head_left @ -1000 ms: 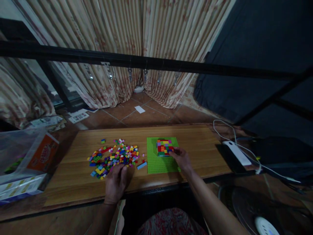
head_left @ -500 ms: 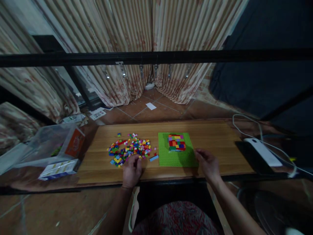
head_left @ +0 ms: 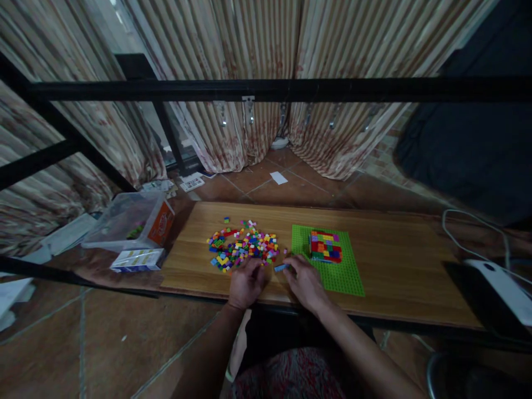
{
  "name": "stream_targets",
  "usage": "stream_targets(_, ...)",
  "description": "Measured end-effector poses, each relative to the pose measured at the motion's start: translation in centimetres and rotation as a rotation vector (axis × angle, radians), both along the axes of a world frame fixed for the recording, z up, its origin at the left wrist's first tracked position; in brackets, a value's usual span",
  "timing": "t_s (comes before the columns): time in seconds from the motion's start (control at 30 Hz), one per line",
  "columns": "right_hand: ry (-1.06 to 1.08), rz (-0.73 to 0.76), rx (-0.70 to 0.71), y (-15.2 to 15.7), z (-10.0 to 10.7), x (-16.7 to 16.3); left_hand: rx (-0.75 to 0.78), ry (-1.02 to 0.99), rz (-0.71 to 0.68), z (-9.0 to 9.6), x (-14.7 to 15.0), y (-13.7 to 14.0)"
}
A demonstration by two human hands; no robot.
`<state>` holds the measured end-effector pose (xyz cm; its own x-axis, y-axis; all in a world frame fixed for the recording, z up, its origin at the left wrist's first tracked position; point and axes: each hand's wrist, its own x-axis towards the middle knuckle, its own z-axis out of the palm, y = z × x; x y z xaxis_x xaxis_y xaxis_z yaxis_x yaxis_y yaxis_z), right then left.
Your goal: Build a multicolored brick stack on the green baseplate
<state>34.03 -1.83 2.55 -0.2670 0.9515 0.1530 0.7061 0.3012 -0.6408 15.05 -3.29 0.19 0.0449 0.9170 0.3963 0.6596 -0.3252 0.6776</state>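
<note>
Several beige-and-red striped curtains (head_left: 257, 50) fill the back, and below them runs the long, wood-grained desk (head_left: 394, 260). Off its left end sits a clear plastic box (head_left: 120, 216) with an orange label. Now the square, green, studded baseplate (head_left: 347, 280), lying flat right of the desk's middle! To its left, a loose spread of small multicoloured plastic bricks (head_left: 249, 244). A white carton (head_left: 138, 260) with yellow and blue markings lies just in front of the box.

And the hands! Left hand (head_left: 246, 284) curled narrow at the pile's near edge; whether it holds a brick, I can't tell. Right hand (head_left: 306, 284), fingers bent and narrow, is right at the long, light-blue brick (head_left: 280, 267), between pile and baseplate; a firm grip, can't tell. On the baseplate, a patchwork, multicoloured block build (head_left: 326, 247). Smallest of all: one pink brick (head_left: 285, 251) beside the pile.
</note>
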Motion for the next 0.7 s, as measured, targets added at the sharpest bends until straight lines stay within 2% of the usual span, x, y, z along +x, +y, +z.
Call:
stream_targets(0.17, -0.092, 0.027, 0.041, 0.9, -0.8, -1.0, -0.017, 0.004, -0.041, -0.1, 0.0, -0.1)
stream_targets(0.3, -0.030, 0.100, 0.025, 1.3, -0.8, -2.0, -0.029, 0.027, -0.036, -0.4, 0.1, -0.1)
stream_targets(0.47, 0.023, 0.064, 0.039, 2.8, -0.6, -2.8, -0.023, 0.036, -0.015, -0.2, 0.2, -0.2)
stream_targets(0.7, -0.161, 0.129, 0.016, 4.6, -0.3, -2.9, -0.024, 0.019, -0.014, -0.1, 0.2, -0.2)
